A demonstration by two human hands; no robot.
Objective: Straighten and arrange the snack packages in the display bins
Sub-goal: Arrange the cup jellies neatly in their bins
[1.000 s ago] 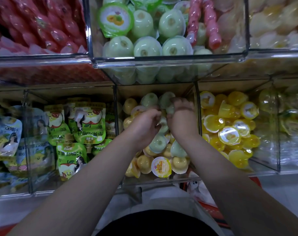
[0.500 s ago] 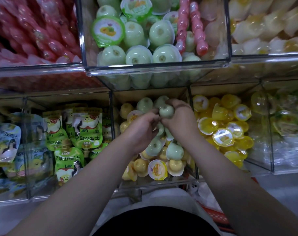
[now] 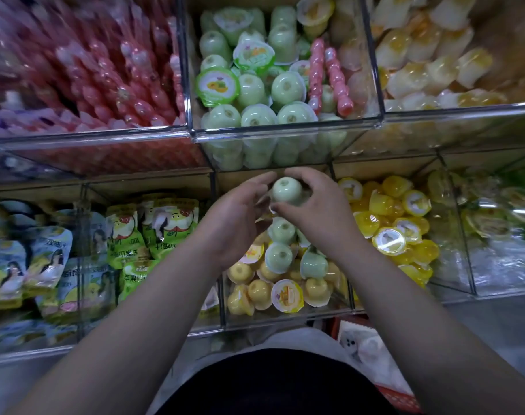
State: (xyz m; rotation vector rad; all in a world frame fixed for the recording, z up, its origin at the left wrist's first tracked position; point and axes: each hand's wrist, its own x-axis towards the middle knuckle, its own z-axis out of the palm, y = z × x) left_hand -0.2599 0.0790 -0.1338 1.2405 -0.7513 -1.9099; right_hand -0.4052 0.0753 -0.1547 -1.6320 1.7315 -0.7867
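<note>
1. A green cup (image 3: 286,190) is held bottom-up above the back of the middle bin (image 3: 285,320), between both hands.
2. The right hand (image 3: 321,211) grips the cup: its fingers curl over the top and right side, and the thumb presses under the rim.
3. The left hand (image 3: 237,217) is at the cup's left side, fingers bent and close together, tips at its edge. Whether they pinch it I cannot tell.
4. Inside the middle bin, more green cups (image 3: 280,256) lie in a line down the centre, over a heap of yellow cups (image 3: 255,290) at the front.
5. Left of the middle bin stand green pouches (image 3: 171,226).
6. Right of the middle bin, a bin holds clear yellow jellies (image 3: 387,238).
7. Above the middle bin, an upper bin (image 3: 285,131) is filled with green cups, with two pink sticks (image 3: 334,79) on its right side.
8. Above and left of the middle bin lie red sticks (image 3: 105,79), blurred.
</note>
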